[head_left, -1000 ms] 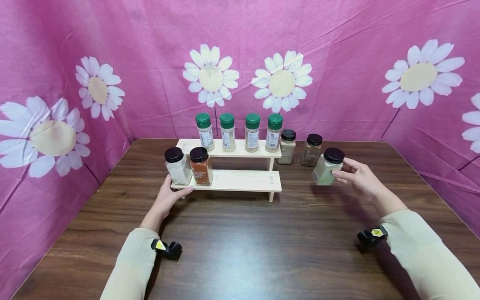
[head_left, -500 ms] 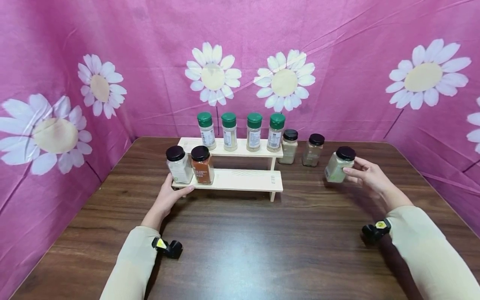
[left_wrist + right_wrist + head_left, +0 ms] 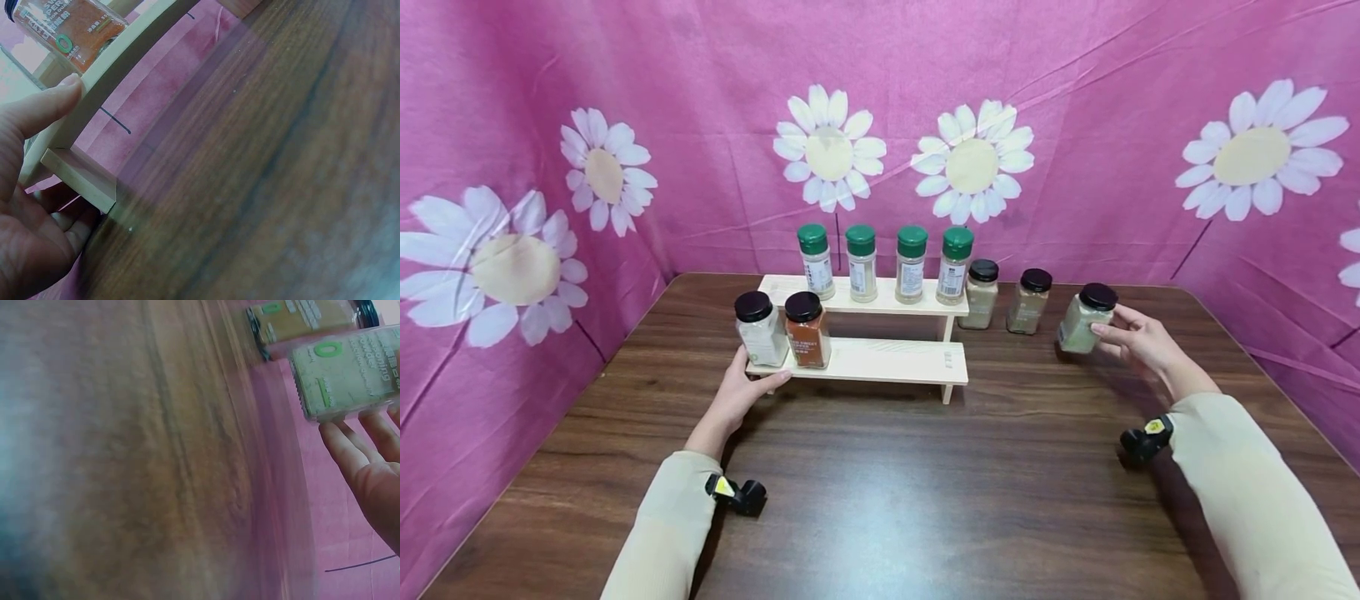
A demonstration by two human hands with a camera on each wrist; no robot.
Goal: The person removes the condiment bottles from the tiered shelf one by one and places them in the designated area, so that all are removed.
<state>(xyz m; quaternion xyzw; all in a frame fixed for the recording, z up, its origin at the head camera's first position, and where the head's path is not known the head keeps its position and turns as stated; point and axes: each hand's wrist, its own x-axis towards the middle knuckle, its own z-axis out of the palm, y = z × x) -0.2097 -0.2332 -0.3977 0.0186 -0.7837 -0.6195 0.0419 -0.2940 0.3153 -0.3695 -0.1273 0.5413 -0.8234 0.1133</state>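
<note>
My left hand (image 3: 737,400) grips the left end of a two-step wooden spice rack (image 3: 891,360). Its thumb lies along the lower step's front edge, and in the left wrist view the fingers (image 3: 75,219) reach beneath, beside a rack leg (image 3: 81,181). Just above that hand stand a black-lidded jar of white contents (image 3: 762,340) and one of red powder (image 3: 808,343). Off to the right, my right hand (image 3: 1138,343) holds a black-lidded spice jar of pale green powder (image 3: 1084,327) by its side, slightly tilted. Whether the jar's base touches the table is hard to tell.
Several green-capped shakers (image 3: 911,271) line the upper step. Between the rack and the held jar stand two black-lidded jars, a greenish one (image 3: 979,302) and a brownish one (image 3: 1028,308). A pink flowered cloth (image 3: 895,50) hangs behind the dark wooden table (image 3: 880,483).
My right hand has carried the pale green jar to the right and slightly back, away from the rack. My left hand keeps its grip on the rack, and the camera view has shifted a little.
</note>
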